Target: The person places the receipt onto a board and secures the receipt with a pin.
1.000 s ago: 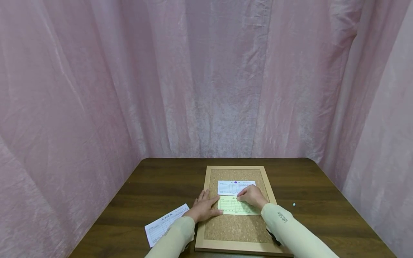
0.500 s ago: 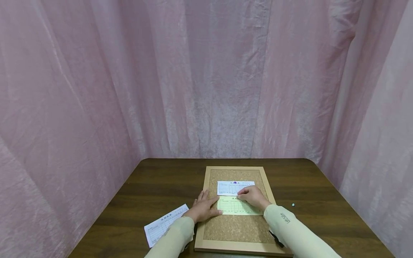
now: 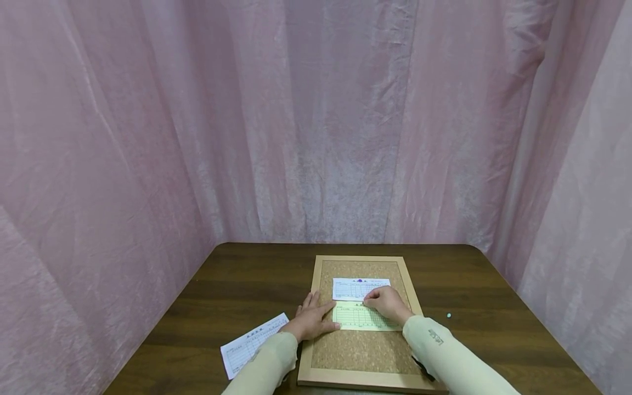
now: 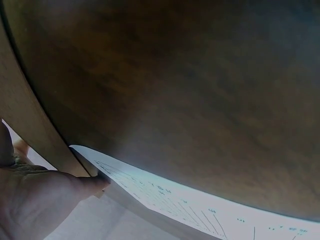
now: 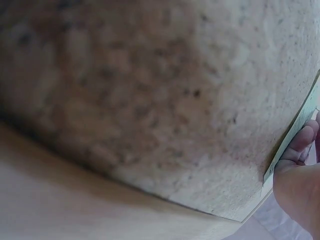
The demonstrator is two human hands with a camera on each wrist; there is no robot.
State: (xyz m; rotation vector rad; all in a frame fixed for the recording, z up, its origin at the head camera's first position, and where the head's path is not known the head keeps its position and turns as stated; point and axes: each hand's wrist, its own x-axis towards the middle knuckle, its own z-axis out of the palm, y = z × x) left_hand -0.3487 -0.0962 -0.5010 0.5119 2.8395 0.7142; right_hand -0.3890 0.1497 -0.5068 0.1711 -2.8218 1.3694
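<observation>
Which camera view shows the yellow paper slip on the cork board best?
The head view: the yellow slip lies whole between both hands. The right wrist view shows only its edge; the left wrist view does not show it clearly.

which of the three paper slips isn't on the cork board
The white slip lying on the table left of the cork board; the other two lie on the cork.

The right hand (image 3: 387,303) hides the green slip's (image 3: 357,318) top edge.

Head view evenly lit, soft, edges bowed; both wrist views close, blurred, dim, vignetted corners.
</observation>
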